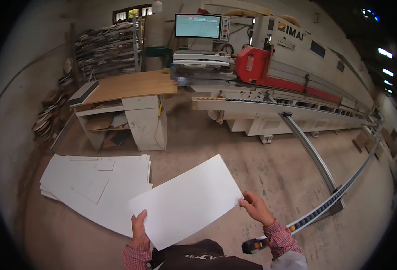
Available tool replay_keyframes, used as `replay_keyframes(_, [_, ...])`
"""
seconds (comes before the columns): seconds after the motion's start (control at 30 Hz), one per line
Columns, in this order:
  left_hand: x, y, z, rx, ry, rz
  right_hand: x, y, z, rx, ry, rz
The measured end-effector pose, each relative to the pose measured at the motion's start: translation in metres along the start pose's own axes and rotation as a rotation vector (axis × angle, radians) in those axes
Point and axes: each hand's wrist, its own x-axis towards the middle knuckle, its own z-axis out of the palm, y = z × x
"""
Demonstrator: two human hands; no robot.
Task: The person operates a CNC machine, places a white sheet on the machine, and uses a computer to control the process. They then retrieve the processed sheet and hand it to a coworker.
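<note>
Long edge-banding machine (297, 76) beyond open concrete floor (261, 166). Nearer than it, stacked white sheets (95, 189) (corners fanned). Nearest, white panel (187, 202) held flat, left hand (140, 229) and right hand (254, 207) pinching opposite edges.

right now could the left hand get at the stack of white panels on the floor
Probably not as things stand: the left hand is gripping the large white rectangular panel, and the stack of white flat panels lies low on the concrete floor, off to the left.
</note>
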Motion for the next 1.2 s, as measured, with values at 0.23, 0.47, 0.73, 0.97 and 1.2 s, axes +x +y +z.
replay_keyframes(0.23, [0.195,-0.002,0.012,0.153,-0.18,-0.212,0.075,0.006,0.01,0.27,0.118,0.295])
replay_keyframes(0.47, [0.389,-0.025,0.061,0.311,-0.33,-0.274,0.214,0.039,0.017,0.437,0.244,0.312])
replay_keyframes(0.73, [0.637,-0.01,0.127,0.627,-0.342,0.095,0.465,0.061,0.003,0.612,0.266,0.175])
replay_keyframes(0.97, [0.845,-0.02,0.167,0.677,-0.242,0.399,0.677,0.073,-0.018,0.625,0.229,0.227])
replay_keyframes(1.2, [0.991,-0.065,0.212,1.017,-0.312,0.625,0.829,0.145,-0.032,0.683,0.203,0.288])
